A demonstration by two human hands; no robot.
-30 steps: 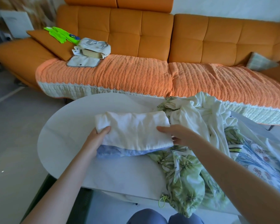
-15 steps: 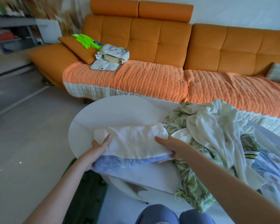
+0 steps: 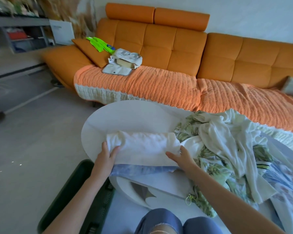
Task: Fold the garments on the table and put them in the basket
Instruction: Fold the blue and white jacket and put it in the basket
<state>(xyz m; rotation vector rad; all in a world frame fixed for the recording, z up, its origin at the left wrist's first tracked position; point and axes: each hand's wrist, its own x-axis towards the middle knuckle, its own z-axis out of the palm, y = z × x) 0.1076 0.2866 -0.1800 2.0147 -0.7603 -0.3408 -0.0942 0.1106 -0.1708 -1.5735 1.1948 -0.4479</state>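
The left hand is gripping the left end of a folded stack, with the thumb lying on top and the fingers going under the cloth. The right hand is gripping the right end in the same way, thumb above and fingers hidden below. The stack is made of a white garment on top and a blue garment under it, and it is sitting at the near edge of the white bench, with the blue edge already hanging past that edge. I cannot tell if it is touching the bench or is lifted. The dark basket is standing on the floor just below and to the left of the stack. A pile of unfolded clothes is lying on the right part of the bench. In my judgement the folding of these two pieces is done and the step in hand is carrying them to the basket. The next move is asking for both hands to go level, left and down, so that the folds are not opening.
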